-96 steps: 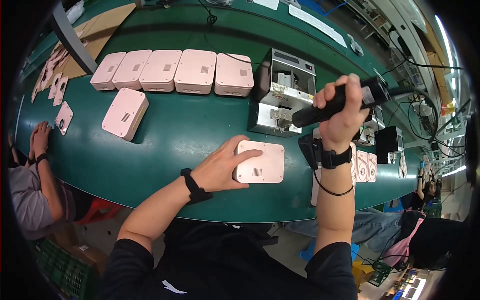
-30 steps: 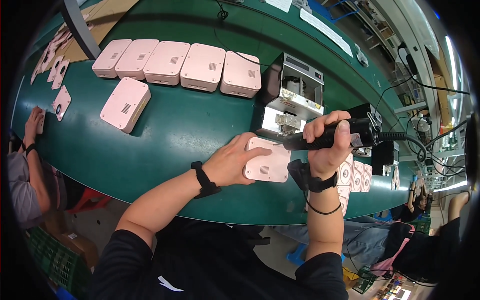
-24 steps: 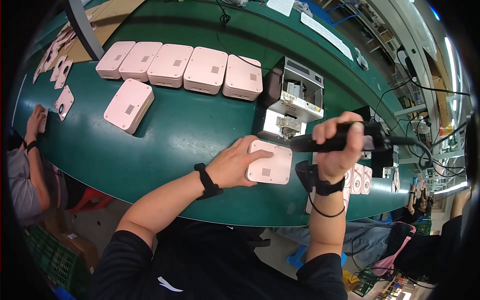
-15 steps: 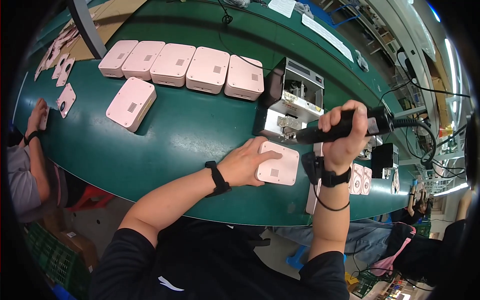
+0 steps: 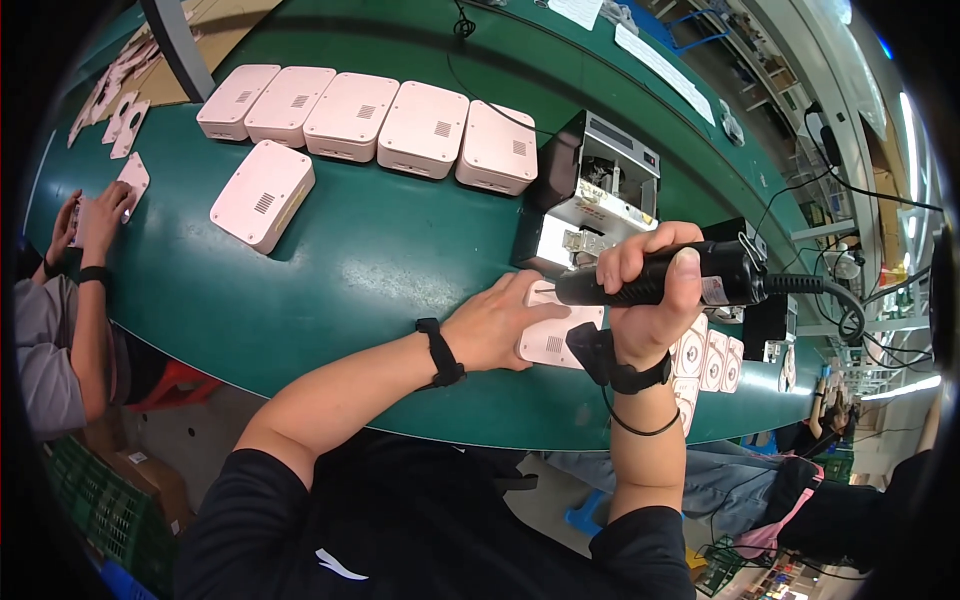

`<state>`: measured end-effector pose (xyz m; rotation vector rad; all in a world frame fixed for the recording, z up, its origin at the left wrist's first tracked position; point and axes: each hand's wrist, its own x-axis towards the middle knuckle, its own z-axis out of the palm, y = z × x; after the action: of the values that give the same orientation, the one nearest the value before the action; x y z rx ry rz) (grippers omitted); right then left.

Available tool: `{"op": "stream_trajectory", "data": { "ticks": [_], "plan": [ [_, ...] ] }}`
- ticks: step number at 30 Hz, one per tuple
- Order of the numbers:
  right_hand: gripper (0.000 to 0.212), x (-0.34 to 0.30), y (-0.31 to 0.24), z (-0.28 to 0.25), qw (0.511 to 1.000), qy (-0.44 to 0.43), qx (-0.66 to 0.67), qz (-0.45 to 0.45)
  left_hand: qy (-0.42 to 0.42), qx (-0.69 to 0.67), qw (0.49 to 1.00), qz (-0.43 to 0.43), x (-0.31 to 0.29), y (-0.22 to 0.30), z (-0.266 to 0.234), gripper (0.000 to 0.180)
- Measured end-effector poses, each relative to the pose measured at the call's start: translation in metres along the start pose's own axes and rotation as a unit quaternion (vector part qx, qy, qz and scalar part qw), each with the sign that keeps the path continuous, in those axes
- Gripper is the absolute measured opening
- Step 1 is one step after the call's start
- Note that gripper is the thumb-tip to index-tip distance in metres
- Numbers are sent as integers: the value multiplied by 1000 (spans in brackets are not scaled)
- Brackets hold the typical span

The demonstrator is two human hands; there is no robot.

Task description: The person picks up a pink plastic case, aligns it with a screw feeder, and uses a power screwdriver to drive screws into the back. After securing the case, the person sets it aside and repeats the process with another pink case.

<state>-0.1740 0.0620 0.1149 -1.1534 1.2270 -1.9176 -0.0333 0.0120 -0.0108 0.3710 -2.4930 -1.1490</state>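
My left hand (image 5: 490, 325) is closed around the left side of a pale pink, rounded-corner plastic box (image 5: 550, 346), thumb across its top, on the dark green tabletop (image 5: 400, 255) before me. My right hand (image 5: 648, 298) is wrapped firmly around a black, corded, cylindrical electric screwdriver (image 5: 730, 265), its thin metal bit (image 5: 545, 291) reaching the box's far left corner. That corner seems to be in progress; how many others are fastened I cannot tell (my hand and the tool hide part of the lid). Five matching pink boxes (image 5: 423, 125) stand in a row beyond, apparently closed up, with another pink box (image 5: 262, 190) nearer, at left.
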Motion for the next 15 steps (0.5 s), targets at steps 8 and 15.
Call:
{"op": "stream_trajectory", "data": {
  "ticks": [8,15],
  "plan": [
    [34,-1,4,-1,1000,-11,3,-14,10,7,1000,1,0,-2,1,76],
    [34,10,-27,-20,996,48,2,-81,11,2,1000,1,-14,-2,-11,76]
  ]
}}
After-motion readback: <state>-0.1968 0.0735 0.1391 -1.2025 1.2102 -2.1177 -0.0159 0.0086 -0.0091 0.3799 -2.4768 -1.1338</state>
